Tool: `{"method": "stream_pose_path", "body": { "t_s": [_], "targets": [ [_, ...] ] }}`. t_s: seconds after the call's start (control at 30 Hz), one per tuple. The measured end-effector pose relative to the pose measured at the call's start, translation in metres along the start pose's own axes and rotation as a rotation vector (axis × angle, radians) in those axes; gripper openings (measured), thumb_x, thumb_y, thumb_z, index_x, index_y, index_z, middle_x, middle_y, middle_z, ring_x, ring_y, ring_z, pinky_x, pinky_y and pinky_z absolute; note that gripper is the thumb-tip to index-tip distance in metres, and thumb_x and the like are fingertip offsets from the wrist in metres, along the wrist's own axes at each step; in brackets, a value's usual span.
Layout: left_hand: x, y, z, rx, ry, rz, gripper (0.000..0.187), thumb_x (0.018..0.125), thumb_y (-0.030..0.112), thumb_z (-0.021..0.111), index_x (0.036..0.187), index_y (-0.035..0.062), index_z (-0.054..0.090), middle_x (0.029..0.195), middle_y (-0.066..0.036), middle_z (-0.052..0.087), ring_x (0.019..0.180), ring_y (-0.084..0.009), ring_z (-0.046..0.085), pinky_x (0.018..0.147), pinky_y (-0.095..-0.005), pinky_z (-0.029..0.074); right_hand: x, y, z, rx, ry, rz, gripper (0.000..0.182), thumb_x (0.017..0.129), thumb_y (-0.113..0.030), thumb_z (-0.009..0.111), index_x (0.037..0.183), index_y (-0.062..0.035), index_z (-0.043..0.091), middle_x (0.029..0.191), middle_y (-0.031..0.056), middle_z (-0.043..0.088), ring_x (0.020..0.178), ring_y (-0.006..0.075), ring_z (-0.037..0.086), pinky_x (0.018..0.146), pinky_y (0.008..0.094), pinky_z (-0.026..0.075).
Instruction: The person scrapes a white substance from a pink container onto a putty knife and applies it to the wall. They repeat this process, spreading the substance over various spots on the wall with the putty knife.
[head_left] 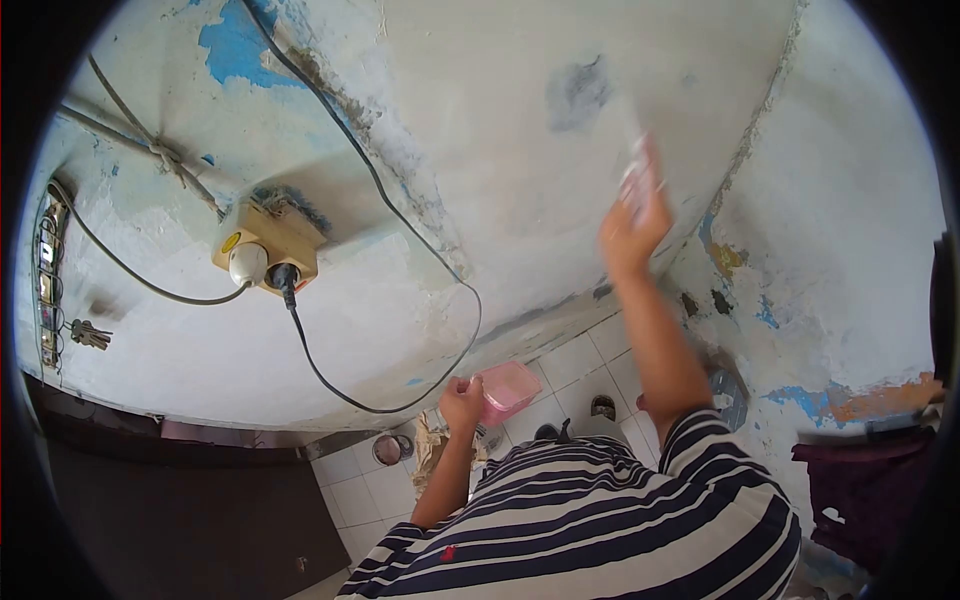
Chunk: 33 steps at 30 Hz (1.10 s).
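Note:
My right hand (636, 225) is raised against the wall and blurred by motion. Its fingers close round a thin, flat scraper (640, 170) smeared with white paste, whose far edge is hard to make out. Just up and left of it, a dark grey patch (580, 92) marks the plastered wall (490, 150). Lower down, my left hand (461, 403) is closed on the near-left rim of a pink plastic tub (510, 388). White residue coats the tub; its contents cannot be made out clearly.
A beige socket box (265, 240) with two plugs is fixed to the wall. A black cable (380, 180) loops from it. Keys (90, 335) hang at left. A round can (387, 450) and crumpled brown paper (430, 445) lie on white floor tiles (575, 360). Dark cloth (865, 490) hangs right.

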<state>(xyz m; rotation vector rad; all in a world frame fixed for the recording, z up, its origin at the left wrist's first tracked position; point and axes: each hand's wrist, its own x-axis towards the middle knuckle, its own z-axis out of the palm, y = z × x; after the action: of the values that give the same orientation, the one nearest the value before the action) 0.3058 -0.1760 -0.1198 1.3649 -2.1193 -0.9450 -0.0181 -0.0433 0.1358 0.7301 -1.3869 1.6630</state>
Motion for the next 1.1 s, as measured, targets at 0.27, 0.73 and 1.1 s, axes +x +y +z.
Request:
{"method": "stream_pose_path", "body": {
  "t_s": [0.27,0.73,1.1],
  "targets": [
    [-0.003,-0.005,-0.003,-0.001,0.012,-0.017,0.036,0.082,0.036,0.078,0.081,0.0017,0.07,0.074,-0.018,0.072,0.07,-0.0351,0.071,0.068,-0.0429,0.055,-0.042,0.033,0.033,-0.272,-0.185,-0.262,0.045,0.091,0.001,0.054,0.135,-0.004,0.065,0.137,0.0211,0.064,0.13,0.0421,0.059,0.108,0.0509,0.046],
    [-0.007,-0.002,-0.004,0.026,-0.021,-0.03,0.037,0.082,0.038,0.078,0.081,0.0023,0.07,0.075,-0.018,0.072,0.072,-0.0355,0.072,0.069,-0.0436,0.055,0.029,-0.019,0.008,0.115,0.151,0.113,0.045,0.098,0.0,0.051,0.143,0.005,0.054,0.148,0.0232,0.055,0.139,0.0314,0.053,0.113,0.0403,0.043],
    [-0.008,0.01,0.007,0.021,-0.012,0.035,0.034,0.082,0.035,0.079,0.08,0.002,0.07,0.072,-0.015,0.072,0.066,-0.0297,0.071,0.066,-0.0398,0.054,-0.086,-0.005,0.065,-0.143,-0.342,-0.263,0.045,0.089,-0.005,0.064,0.134,-0.0076,0.066,0.146,0.0199,0.058,0.137,0.0454,0.051,0.113,0.0538,0.043]
  ]
}}
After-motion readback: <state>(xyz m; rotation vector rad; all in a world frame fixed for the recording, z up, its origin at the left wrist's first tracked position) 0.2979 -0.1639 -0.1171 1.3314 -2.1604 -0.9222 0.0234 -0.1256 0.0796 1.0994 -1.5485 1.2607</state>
